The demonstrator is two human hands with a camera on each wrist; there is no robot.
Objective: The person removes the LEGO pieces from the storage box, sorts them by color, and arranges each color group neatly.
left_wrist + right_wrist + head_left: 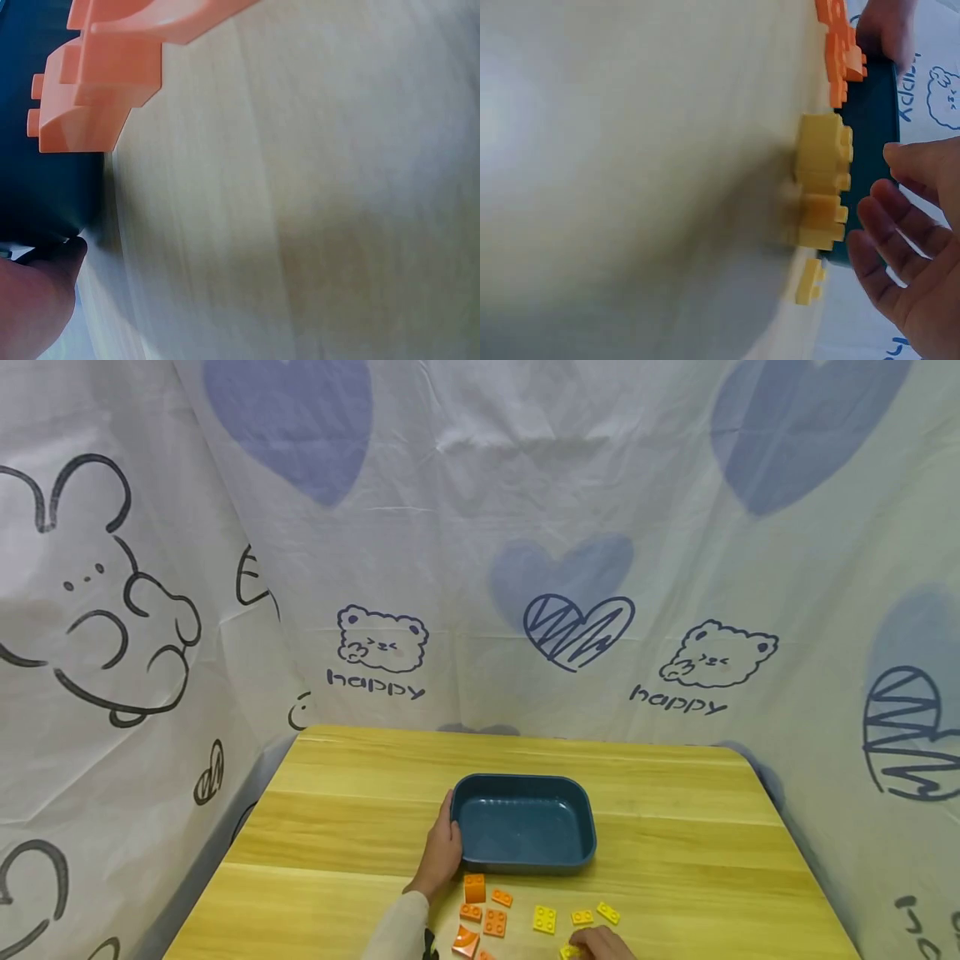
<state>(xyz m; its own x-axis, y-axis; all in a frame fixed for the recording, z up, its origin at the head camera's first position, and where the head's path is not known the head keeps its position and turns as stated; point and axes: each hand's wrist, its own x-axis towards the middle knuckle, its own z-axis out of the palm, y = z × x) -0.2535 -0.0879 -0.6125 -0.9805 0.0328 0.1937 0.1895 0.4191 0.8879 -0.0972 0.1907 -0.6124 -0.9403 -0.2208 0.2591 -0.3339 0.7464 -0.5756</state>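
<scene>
A dark teal rectangular container (pixel 522 858) stands on the wooden table. My left hand (pixel 442 850) holds its left end; in the left wrist view the thumb (pixel 52 274) touches the container's wall. My right hand (pixel 602 943) is at the near edge of the head view, beside a partly covered yellow toy brick (pixel 570 952). In the right wrist view its fingers are spread and loosely bent, with nothing between them. More yellow bricks (pixel 544 919) lie between that hand and the container. Several orange bricks (pixel 495 922) lie near my left forearm.
The yellowish wooden table (pixel 675 827) reaches back to a white curtain (pixel 465 677) printed with hearts and bears. Curtains also hang along the left and right sides. A tall orange brick (pixel 474 887) stands just before the container's near left corner.
</scene>
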